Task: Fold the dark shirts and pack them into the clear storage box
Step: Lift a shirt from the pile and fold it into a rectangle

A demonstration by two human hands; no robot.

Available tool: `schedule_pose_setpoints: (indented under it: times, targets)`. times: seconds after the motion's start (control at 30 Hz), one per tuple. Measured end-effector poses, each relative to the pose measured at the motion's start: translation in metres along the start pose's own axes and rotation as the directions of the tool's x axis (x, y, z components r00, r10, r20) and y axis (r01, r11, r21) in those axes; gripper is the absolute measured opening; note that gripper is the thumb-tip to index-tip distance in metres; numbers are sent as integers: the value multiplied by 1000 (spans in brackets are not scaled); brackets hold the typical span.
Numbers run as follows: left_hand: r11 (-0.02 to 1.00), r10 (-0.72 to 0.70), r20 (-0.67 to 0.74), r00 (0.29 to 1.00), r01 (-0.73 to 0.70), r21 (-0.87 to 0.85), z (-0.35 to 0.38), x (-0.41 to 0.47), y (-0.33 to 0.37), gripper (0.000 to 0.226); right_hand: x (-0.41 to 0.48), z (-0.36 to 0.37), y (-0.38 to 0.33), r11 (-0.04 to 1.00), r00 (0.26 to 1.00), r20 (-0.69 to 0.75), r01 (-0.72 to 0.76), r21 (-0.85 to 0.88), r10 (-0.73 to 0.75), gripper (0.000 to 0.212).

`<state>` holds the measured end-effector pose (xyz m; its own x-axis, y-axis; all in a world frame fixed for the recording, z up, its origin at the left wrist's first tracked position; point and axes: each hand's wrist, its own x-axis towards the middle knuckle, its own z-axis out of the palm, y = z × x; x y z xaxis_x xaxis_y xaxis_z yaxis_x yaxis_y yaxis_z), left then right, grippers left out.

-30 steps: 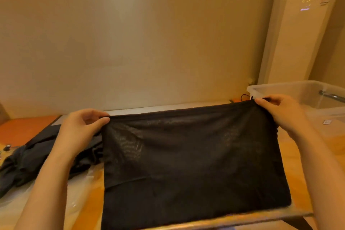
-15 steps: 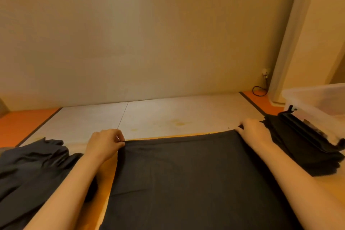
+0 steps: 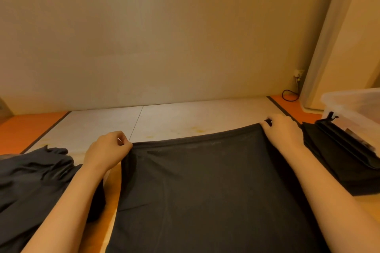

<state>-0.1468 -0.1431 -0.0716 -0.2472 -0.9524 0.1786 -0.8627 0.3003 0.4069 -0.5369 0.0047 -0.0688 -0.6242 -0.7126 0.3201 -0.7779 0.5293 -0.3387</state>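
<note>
A dark shirt (image 3: 205, 187) lies spread flat on the wooden table (image 3: 109, 197) in front of me. My left hand (image 3: 107, 152) pinches its far left corner. My right hand (image 3: 283, 131) grips its far right corner. Both hands are down at the table's far edge. A heap of unfolded dark shirts (image 3: 35, 181) lies at the left, partly under my left forearm. A folded dark shirt (image 3: 341, 160) lies at the right, next to the clear storage box (image 3: 357, 104), whose inside is mostly out of frame.
Beyond the table is a pale tiled floor (image 3: 185, 121) with orange strips at both sides, then a plain wall. A white standing unit (image 3: 337, 47) rises at the right, with a black cable (image 3: 289, 96) at its base.
One second ago I held the shirt up in the air by its two corners. I have lowered it flat onto the table and my view has tilted downward.
</note>
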Motion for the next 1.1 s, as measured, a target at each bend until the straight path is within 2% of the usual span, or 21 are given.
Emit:
schedule_pose_setpoints:
  times: [0.1,0.17,0.23,0.33,0.4,0.5,0.57,0.63,0.73,0.83,0.93,1.03,1.1]
  targets:
    - [999,-15,-65,998,17,29,3,7,1,5,8,11,0,1000,998,-67,-11,18,12,24]
    - [993,-22,-55,998,28,112,16,8,6,7,8,30,-1,1000,1000,-24,-12,24,12,23]
    - [976,-13,-17,1000,16,217,32,5,9,18,2,49,-3,1000,998,57,-12,-7,13,19]
    - [937,91,-32,995,-75,342,40,-15,20,44,-17,39,-7,994,996,0,89,-59,-89,40]
    - [936,196,-19,980,-182,300,32,-46,36,55,-43,12,-13,975,975,-7,224,-18,-224,48]
    - [936,311,135,941,-328,126,15,-118,52,67,-102,-26,-13,908,896,166,420,-6,-413,53]
    - [931,343,272,899,-364,27,3,-169,55,86,-143,-40,-2,885,842,290,465,35,-454,56]
    - [925,345,379,859,-379,18,2,-206,48,99,-176,-49,13,870,803,363,490,52,-473,59]
    - [917,365,376,852,-399,15,9,-244,24,88,-213,-60,38,866,764,443,496,61,-468,63]
    - [873,400,393,828,-475,113,12,-272,1,77,-242,-65,63,864,733,502,499,59,-458,63]
    - [854,417,372,830,-498,153,7,-296,-12,72,-266,-69,81,846,707,535,532,28,-462,86]
    - [847,477,279,834,-521,109,2,-314,-22,74,-289,-73,89,858,740,503,513,9,-448,95]
    - [829,507,231,830,-543,132,2,-327,-29,71,-305,-76,90,881,805,401,473,13,-438,96]
